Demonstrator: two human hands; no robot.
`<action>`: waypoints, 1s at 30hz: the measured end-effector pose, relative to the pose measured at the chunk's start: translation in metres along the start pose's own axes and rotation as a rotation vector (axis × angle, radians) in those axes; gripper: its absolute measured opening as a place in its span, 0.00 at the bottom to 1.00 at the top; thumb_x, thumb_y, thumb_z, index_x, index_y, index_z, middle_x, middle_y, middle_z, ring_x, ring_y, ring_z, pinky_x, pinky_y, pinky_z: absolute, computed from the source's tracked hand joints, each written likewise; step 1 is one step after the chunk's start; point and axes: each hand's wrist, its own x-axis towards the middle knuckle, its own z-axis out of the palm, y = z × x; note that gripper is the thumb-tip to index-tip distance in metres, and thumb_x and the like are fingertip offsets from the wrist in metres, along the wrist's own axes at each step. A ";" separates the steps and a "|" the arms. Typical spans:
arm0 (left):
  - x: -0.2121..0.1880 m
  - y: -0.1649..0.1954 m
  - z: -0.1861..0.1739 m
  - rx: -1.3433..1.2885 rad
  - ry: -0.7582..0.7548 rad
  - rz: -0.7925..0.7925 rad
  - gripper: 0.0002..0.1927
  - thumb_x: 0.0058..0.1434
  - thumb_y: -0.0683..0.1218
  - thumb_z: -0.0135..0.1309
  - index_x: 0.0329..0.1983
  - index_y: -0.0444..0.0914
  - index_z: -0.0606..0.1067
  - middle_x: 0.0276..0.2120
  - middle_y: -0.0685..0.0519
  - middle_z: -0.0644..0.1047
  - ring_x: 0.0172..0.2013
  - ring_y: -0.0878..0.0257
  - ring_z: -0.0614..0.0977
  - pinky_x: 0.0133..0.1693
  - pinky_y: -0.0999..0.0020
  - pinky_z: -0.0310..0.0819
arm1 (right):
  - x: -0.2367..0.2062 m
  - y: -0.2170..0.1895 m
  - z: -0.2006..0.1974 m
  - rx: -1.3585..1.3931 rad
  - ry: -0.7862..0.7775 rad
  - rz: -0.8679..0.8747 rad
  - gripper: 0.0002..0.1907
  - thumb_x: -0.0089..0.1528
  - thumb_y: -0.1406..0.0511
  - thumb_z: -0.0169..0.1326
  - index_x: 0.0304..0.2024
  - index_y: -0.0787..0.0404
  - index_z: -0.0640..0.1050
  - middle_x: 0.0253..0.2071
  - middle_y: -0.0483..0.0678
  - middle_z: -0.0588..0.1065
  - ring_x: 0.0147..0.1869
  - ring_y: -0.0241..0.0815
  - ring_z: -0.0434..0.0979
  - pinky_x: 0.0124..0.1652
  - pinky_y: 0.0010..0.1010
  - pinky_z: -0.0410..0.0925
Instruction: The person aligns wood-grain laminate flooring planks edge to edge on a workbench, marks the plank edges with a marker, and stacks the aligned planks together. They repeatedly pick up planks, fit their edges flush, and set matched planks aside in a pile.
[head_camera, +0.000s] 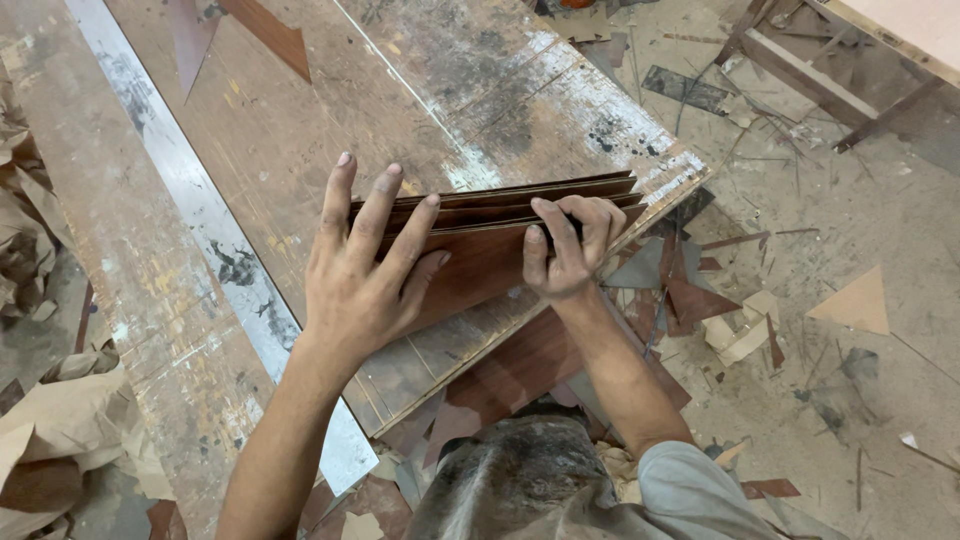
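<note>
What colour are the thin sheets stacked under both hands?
Dark reddish-brown, like wood-tone laminate sheets, seen in the head view, pressed by the left hand and right hand.

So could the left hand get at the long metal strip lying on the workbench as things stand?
Probably yes: the left hand presses on the stack of brown laminate strips, and the metal strip lies bare just beside it, nothing between.

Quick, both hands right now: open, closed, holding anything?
Left hand: open, fingers spread flat on the stack of brown laminate strips.
Right hand: closed, fingers curled over the top edge of the same stack.
</note>
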 end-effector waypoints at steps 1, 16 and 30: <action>0.000 0.000 0.000 0.001 -0.006 -0.002 0.30 0.61 0.52 0.71 0.65 0.43 0.77 0.70 0.44 0.64 0.71 0.32 0.62 0.67 0.42 0.70 | -0.001 0.001 0.001 -0.011 0.017 -0.006 0.15 0.70 0.58 0.51 0.44 0.62 0.82 0.42 0.51 0.71 0.50 0.49 0.65 0.53 0.42 0.60; 0.000 0.003 -0.004 0.007 0.006 -0.024 0.27 0.60 0.51 0.71 0.62 0.43 0.78 0.70 0.45 0.65 0.71 0.34 0.63 0.66 0.43 0.70 | 0.003 -0.005 -0.001 -0.010 -0.037 -0.017 0.18 0.70 0.59 0.48 0.50 0.65 0.82 0.40 0.49 0.72 0.47 0.48 0.67 0.52 0.44 0.61; -0.003 0.003 -0.004 0.018 0.026 -0.010 0.28 0.60 0.52 0.72 0.62 0.42 0.78 0.69 0.43 0.66 0.71 0.36 0.65 0.65 0.46 0.71 | -0.004 -0.003 0.006 0.065 0.014 0.031 0.15 0.71 0.58 0.49 0.41 0.63 0.78 0.43 0.48 0.75 0.51 0.47 0.69 0.55 0.43 0.61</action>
